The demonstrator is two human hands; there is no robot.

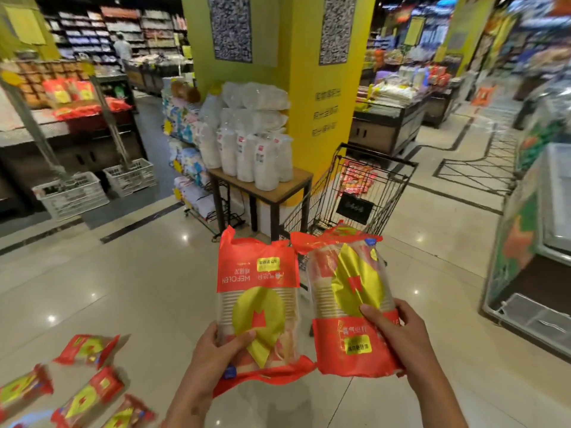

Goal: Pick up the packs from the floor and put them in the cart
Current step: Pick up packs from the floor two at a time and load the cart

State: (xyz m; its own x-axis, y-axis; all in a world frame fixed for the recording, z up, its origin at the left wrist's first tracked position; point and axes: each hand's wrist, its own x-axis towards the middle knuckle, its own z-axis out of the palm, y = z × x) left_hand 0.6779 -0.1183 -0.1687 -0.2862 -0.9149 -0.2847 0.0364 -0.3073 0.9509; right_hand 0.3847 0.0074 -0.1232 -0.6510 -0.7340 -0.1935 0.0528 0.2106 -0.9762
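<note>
Down at the lower left, four red-and-yellow packs lie on the glossy tiled floor, close together and blurred at the frame's edge. Further back on that side stand two white plastic crates at the foot of a dark shelf unit. Toward the middle, the left hand is closed around the lower part of a left pack, thumb laid across its yellow label, the pack held upright with its red band uppermost. Behind it, a small wooden surface carries stacked clear bags of white cups, set against a yellow pillar. Just right of the first pack and touching it at the lower corner, the right pack is held by the right hand, whose grip wraps its right edge with the thumb pressed on the front; its red band sits at the bottom. Both packs are in the air, in front of the wire cart, which stands just beyond them and already holds red packaging in its basket. At the far right, a chest freezer lines the aisle.
</note>
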